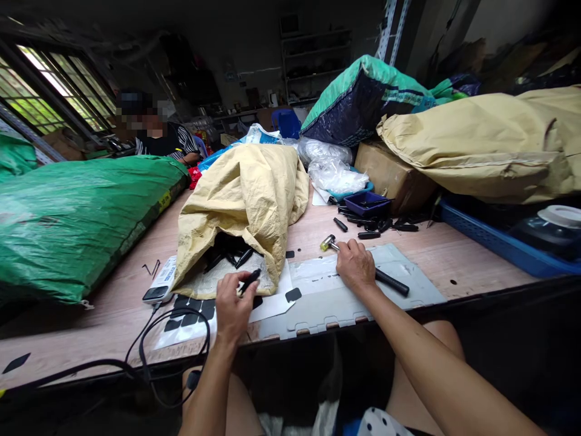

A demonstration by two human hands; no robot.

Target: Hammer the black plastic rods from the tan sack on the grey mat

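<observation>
My left hand [235,306] pinches a short black handle-like piece [250,281] at the mouth of a tan sack [245,200]. Inside the opening lie several similar black pieces [244,258]. My right hand [355,266] is closed round the shaft of a small mallet [393,282], its yellow-faced head [327,243] pointing away to the left and its black grip to the right. Beneath that hand is a grey sheet [408,272] on the wooden table. A white sheet with black stickers [190,318] lies left of my left hand.
A big green sack [86,218] fills the left side. Black pieces [370,235] lie loose around a purple tray [367,204]. On the right are a cardboard box [390,172], another tan sack [481,142] and a blue basket [494,236]. Behind, a person [158,136] sits.
</observation>
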